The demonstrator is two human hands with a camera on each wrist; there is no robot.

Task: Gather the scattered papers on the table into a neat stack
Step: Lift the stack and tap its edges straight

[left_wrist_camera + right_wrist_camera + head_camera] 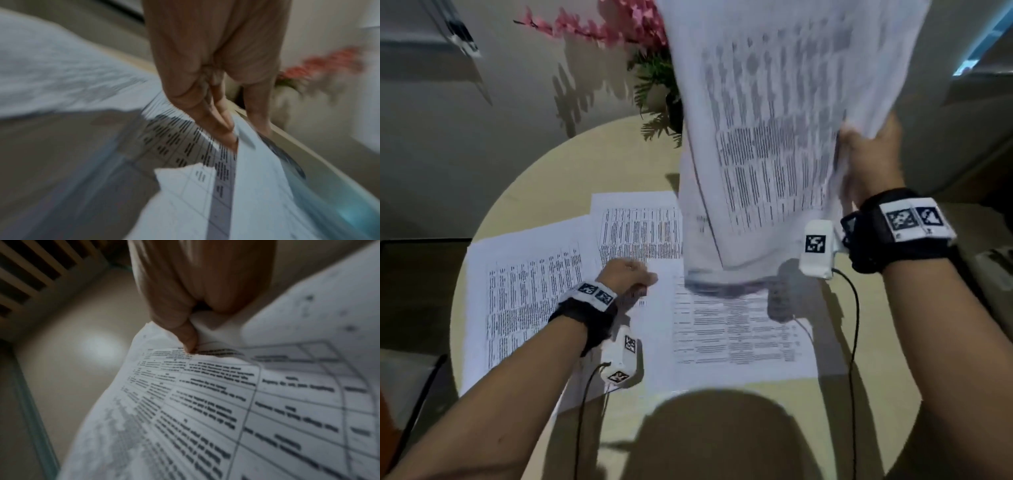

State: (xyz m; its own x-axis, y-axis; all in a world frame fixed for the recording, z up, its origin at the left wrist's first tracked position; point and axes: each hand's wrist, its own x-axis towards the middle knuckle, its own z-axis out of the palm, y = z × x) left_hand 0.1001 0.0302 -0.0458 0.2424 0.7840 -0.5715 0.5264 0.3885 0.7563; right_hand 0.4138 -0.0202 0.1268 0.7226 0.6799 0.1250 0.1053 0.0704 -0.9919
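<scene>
While several printed sheets are lying loose and overlapping on the round table, the gathering is looking, by my judgement, only partly done: a bundle of raised papers is hanging in the air over the far right of the table, and at least three flat sheets are waiting below. The left sheet is lying askew toward the left rim, the far sheet is overlapping it behind, and the near sheet is spreading toward the person, just under the lower edge of the raised papers. The right hand is acting as the holding grip, its thumb and fingers clamped on the right edge of the raised papers, which are bending and blurring above it; the right wrist view is showing the thumb pressed into a crumpled corner of the page. The left hand is resting low on the flat sheets where the far and near ones meet, and in the left wrist view its fingers are pinching the edge of a page that is curling up beside them. A plant with pink flowers is standing at the far edge. Collecting the three flat sheets and squaring everything are, I judge, what is left.
</scene>
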